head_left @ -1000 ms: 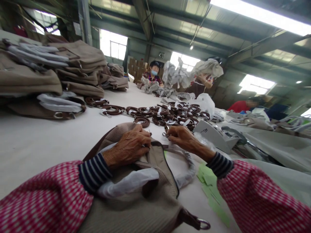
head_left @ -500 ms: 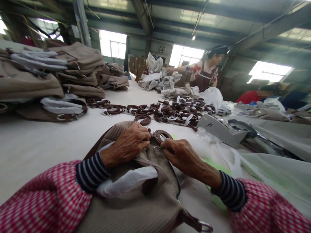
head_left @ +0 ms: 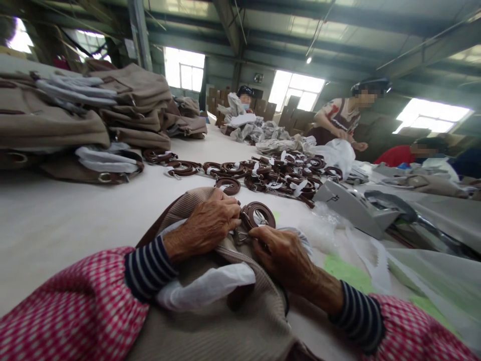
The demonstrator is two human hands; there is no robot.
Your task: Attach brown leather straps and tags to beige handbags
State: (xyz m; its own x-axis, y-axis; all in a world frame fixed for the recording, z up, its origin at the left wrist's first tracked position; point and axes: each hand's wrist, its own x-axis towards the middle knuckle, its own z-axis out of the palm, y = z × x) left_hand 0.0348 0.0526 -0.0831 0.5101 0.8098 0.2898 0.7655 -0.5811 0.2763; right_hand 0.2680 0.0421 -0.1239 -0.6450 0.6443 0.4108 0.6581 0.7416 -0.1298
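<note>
A beige corduroy bag (head_left: 210, 331) lies in front of me, with a zipper (head_left: 233, 252) along its top and a handle wrapped in white (head_left: 210, 286). My left hand (head_left: 203, 220) is closed on the bag's far upper edge. My right hand (head_left: 285, 253) is closed, its thumb and forefinger pinching at a small metal clip (head_left: 241, 236) at the bag's far corner. Just beyond the fingers is a coiled brown strap (head_left: 259, 211) with metal hardware inside its loop. How clip, strap and bag are joined is partly hidden by the fingers.
Several coiled brown straps (head_left: 281, 175) are heaped ahead. Stacked beige bags (head_left: 131, 100) stand at the left. A grey device (head_left: 349, 208) and clear plastic (head_left: 323, 220) lie at the right. Crumpled grey-white wrapping (head_left: 263, 130) covers the far table, with co-workers (head_left: 343, 118) behind.
My right hand has moved in closer to the bag's corner and the coiled strap now shows more fully. My left hand keeps its grip. A co-worker's outstretched arm has drawn back from the wrapping.
</note>
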